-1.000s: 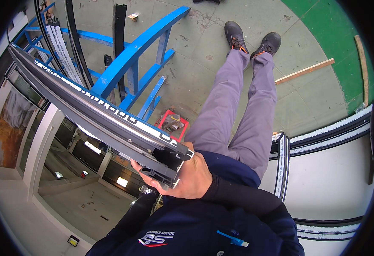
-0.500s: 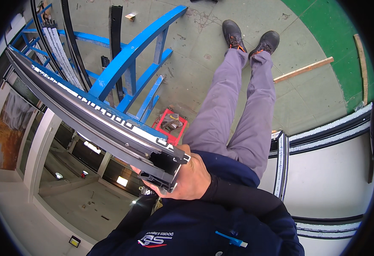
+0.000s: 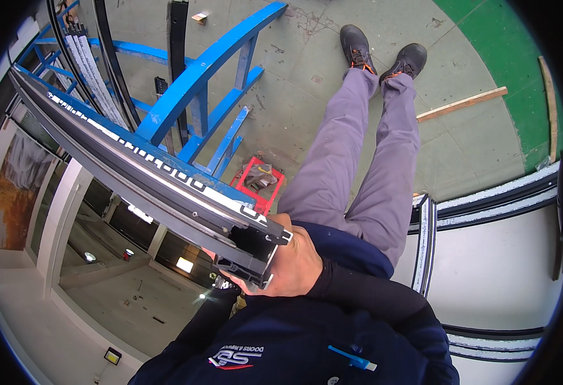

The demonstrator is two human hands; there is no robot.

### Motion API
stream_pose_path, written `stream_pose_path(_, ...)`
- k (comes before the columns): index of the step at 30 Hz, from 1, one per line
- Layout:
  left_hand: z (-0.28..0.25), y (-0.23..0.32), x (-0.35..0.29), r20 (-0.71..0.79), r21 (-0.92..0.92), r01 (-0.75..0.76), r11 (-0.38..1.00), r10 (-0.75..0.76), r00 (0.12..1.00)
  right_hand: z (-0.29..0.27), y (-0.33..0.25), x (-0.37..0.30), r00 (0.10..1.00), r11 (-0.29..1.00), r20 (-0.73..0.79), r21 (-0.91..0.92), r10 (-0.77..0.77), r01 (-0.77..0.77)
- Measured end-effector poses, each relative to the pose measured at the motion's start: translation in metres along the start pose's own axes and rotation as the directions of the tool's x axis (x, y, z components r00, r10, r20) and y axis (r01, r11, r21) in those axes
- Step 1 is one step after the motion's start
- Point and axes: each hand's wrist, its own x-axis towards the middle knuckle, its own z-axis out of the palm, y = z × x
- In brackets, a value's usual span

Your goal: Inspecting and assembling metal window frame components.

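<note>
A long black frame profile (image 3: 134, 176) with a white printed strip runs from the far left toward my chest, its hollow cut end facing me. My right hand (image 3: 299, 264) is closed round that near end, with the thumb side at its upper edge and the palm beneath. My left sleeve (image 3: 214, 317) rises to the underside of the profile, where a shiny band shows near the wrist. The left hand itself is almost wholly hidden behind the profile, so its fingers cannot be made out. Beneath the profile stands a blue metal rack (image 3: 214, 48).
More black profiles (image 3: 177, 45) lean on the rack at the left. A red metal stand (image 3: 255, 183) holding a small bag is by my legs. Wooden strips (image 3: 464, 104) lie on the floor. At the right is a large white panel (image 3: 493, 269) with black framing.
The view has shifted slightly, so the profile's near end and my right hand appear a little further right. My grip on the profile looks the same.
</note>
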Motion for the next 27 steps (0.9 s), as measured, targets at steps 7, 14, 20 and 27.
stream_pose_path(7, -0.002, -0.011, -0.001, 0.03, 0.001, -0.006, 1.0, 0.006, 1.0, -0.001, 0.001, 0.0, 0.999, 0.999, 0.037, 0.021, 0.03, -0.031)
stream_pose_path(14, -0.009, -0.021, -0.003, 0.07, 0.006, -0.012, 1.0, 0.012, 0.997, -0.002, 0.003, 0.0, 1.0, 1.0, 0.024, 0.012, 0.002, -0.002)
stream_pose_path(20, -0.013, -0.028, -0.002, 0.103, 0.006, -0.013, 1.0, 0.013, 0.995, -0.006, 0.001, 0.004, 0.999, 0.999, -0.005, -0.005, -0.045, 0.044)
stream_pose_path(27, -0.02, -0.04, -0.004, 0.145, 0.007, -0.015, 1.0, 0.014, 0.989, -0.002, 0.008, 0.004, 0.999, 0.997, -0.036, 0.068, -0.033, 0.036)
